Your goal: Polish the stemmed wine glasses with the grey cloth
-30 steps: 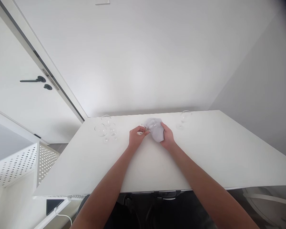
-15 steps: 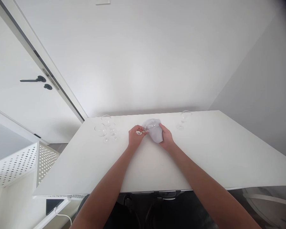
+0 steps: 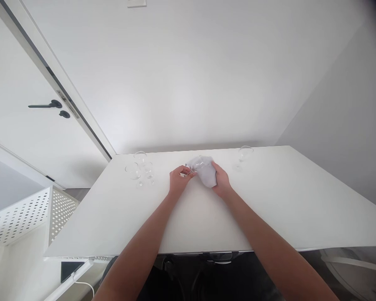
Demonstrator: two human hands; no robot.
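Observation:
Over the middle of the white table, my left hand (image 3: 179,179) pinches the stem of a clear wine glass (image 3: 198,164), which lies tilted with its bowl toward the right. A pale grey cloth (image 3: 208,175) wraps around and under the bowl. My right hand (image 3: 221,179) is closed on that cloth from the right side, its thumb on top and the other fingers hidden behind the fabric. Part of the glass's foot shows by my left fingers.
Several clear stemmed glasses (image 3: 133,171) stand upright at the table's left. Another stemmed glass (image 3: 245,154) stands right of my hands, near the back edge. The white table (image 3: 113,217) meets a wall behind. A door with a black handle (image 3: 45,104) is at far left.
The cloth and my right hand have shifted slightly right around the bowl, and the glass has turned a little. My left hand keeps its pinch on the stem.

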